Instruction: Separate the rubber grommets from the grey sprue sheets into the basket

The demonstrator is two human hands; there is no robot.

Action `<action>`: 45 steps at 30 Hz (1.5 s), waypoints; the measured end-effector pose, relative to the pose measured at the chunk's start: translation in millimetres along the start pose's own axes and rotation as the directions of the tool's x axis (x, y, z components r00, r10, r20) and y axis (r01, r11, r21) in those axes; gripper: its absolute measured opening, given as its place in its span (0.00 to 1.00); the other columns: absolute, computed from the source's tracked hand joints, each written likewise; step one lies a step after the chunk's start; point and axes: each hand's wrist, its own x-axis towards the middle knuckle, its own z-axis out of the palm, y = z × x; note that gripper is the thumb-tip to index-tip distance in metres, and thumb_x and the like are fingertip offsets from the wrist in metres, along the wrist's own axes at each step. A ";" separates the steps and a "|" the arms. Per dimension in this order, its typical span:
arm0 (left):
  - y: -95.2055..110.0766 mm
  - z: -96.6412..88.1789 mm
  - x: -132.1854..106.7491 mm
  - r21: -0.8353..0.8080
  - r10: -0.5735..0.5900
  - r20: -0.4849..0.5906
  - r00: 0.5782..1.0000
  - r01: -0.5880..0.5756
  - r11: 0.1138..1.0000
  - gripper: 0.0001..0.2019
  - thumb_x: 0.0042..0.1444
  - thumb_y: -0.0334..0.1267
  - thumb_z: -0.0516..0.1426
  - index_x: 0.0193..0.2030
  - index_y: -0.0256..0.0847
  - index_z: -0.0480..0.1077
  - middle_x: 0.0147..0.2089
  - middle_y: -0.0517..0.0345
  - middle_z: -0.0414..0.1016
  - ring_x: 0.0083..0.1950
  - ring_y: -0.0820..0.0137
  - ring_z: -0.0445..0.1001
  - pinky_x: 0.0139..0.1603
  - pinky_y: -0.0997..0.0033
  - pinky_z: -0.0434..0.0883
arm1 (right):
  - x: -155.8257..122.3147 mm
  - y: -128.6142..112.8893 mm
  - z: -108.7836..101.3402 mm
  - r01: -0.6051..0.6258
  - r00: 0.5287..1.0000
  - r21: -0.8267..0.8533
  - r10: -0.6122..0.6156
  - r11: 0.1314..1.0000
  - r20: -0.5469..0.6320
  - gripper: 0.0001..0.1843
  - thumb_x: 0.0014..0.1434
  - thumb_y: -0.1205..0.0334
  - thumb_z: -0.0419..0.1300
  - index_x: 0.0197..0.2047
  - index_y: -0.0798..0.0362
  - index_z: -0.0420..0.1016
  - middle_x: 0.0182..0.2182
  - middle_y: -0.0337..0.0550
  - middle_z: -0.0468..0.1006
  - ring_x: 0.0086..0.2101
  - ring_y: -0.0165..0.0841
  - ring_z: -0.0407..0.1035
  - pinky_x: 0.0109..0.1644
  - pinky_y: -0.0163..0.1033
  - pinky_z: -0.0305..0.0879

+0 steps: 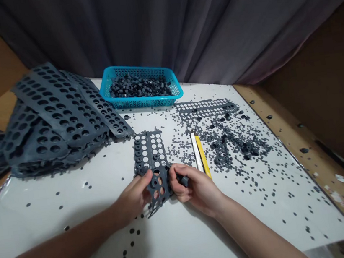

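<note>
A dark grey rubber strip (150,157) full of round holes lies on the white table (59,211), its near end lifted between my hands. My left hand (135,197) pinches that near end from the left, thumb on top. My right hand (192,187) grips the strip's right edge, with its fingers curled round a small dark rubber ring (184,180). A few rings still sit in the holes near my fingers.
A tall pile of punched grey sheets (53,119) fills the left. A blue basket (141,86) of rings stands at the back. Another strip (207,108), heaps of loose rings and small discs (233,142) and a yellow-and-white utility knife (200,155) lie to the right.
</note>
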 end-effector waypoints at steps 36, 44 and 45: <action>3.0 6.8 -5.0 0.050 -0.018 0.144 0.989 0.011 0.999 0.21 0.45 0.52 0.62 0.18 0.38 0.61 0.19 0.61 0.62 0.26 0.72 0.64 0.34 0.70 0.63 | 15.3 19.6 -0.6 0.170 0.984 -0.052 -0.173 0.984 -0.052 0.24 0.46 0.53 0.66 0.19 0.53 0.54 0.12 0.26 0.47 0.15 0.20 0.38 0.19 0.30 0.35; 5.6 -2.9 0.0 0.083 -0.079 0.150 0.986 0.068 0.994 0.18 0.42 0.52 0.64 0.24 0.38 0.68 0.21 0.61 0.66 0.29 0.71 0.67 0.36 0.71 0.63 | 5.1 9.2 5.2 0.271 0.960 0.011 -0.271 0.963 0.065 0.22 0.54 0.52 0.61 0.20 0.54 0.55 0.16 0.29 0.49 0.17 0.22 0.40 0.20 0.31 0.37; 3.9 -3.7 0.7 0.093 -0.075 0.137 0.988 0.063 0.994 0.19 0.42 0.53 0.63 0.22 0.38 0.68 0.20 0.62 0.64 0.27 0.73 0.65 0.34 0.72 0.62 | 4.4 9.2 4.2 0.276 0.959 -0.004 -0.275 0.961 0.074 0.21 0.55 0.50 0.60 0.21 0.54 0.57 0.16 0.30 0.49 0.18 0.22 0.40 0.20 0.31 0.37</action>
